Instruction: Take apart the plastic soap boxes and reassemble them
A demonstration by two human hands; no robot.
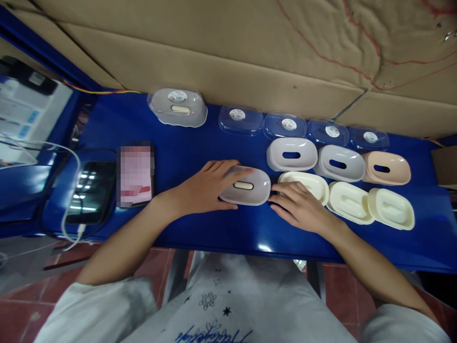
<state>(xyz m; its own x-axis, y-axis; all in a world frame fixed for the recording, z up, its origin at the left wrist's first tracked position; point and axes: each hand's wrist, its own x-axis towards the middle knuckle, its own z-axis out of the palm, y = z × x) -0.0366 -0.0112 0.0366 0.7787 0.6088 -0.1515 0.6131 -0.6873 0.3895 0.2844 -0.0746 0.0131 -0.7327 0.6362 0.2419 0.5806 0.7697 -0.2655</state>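
presumably, fitting is in hand: the left hand [200,188] holds the grey box [250,196] inside the front edge of the desk [193,152]; the right hand [302,205], loosely spread, is beside; even pressing seems needed.

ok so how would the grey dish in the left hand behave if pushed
The dish looks like moulded plastic, so it is probably stiff and fairly light. Its smooth sides and the glossy table suggest it could slide easily. Being low and wide, it seems unlikely to roll or tip.
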